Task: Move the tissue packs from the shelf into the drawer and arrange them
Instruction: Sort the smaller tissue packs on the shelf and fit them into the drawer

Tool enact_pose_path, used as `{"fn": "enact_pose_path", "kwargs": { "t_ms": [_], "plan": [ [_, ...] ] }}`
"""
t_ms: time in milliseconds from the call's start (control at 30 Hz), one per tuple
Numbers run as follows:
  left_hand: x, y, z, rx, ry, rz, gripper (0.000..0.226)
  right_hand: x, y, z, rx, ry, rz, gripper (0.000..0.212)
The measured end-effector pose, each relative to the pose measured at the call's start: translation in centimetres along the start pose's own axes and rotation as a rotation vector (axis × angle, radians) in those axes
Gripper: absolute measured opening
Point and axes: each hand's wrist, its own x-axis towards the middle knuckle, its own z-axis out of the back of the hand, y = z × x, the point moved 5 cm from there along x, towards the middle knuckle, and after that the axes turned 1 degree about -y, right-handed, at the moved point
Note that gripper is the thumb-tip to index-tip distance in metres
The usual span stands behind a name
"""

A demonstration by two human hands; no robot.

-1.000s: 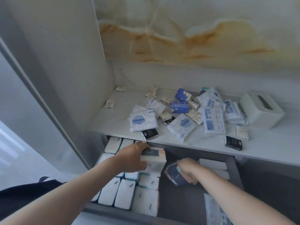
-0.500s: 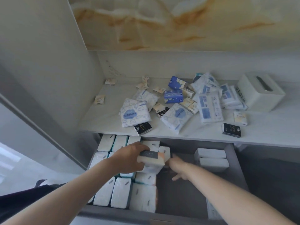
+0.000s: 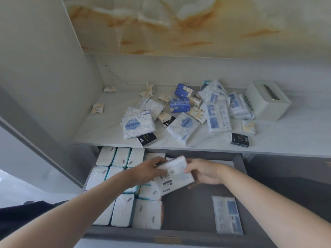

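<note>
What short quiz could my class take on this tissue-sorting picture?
1. True or false: the drawer is shut.
2. The left hand and right hand together hold: A a black pack, B a white pack with a barcode, C nothing.
3. Fill in: on the shelf, the tissue box stands to the ___ of the loose packs.
Key: 1 false; 2 B; 3 right.

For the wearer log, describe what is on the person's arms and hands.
Both forearms are bare, no sleeves in view. Left hand and right hand show no gloves, rings or watch. A dark garment shows beside the left arm.
</note>
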Motion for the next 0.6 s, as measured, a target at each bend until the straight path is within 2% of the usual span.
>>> {"fn": "enact_pose_path", "kwargs": {
  "t_ms": [67,167,267,367,467,600],
  "plan": [
    [0.5,0.0,-1.3,0.074,-0.004,-0.022,0.04,-0.6,-0.7,1.0,-0.104,-0.058,-0.063,0.048],
    [1.0,0.6,-2.8,0.456,-0.034,-0.093,0.053,-1.5,-1.7,1.8,-0.367,-0.116,-0.207,0.036],
    [1.2,1.9,-3.7,0.697,-0.011,-0.153,0.057,-1.7,-3.3,1.4,-0.496,-0.159,-0.374,0.044],
    [1.0,3.3,-4.1,0.918,0.031,-0.217,0.059,-0.6,-3.9,-0.5,-0.553,-0.252,-0.394,0.057],
    [0.7,3.7,-4.2,1.01,0.022,-0.259,0.065,1.7,-4.5,-2.2,-0.529,-0.373,-0.359,0.066],
    [0.8,3.9,-4.4,0.998,-0.001,-0.271,0.069,4.2,-5.5,-4.1,-0.25,-0.438,-0.312,0.063]
  ]
}}
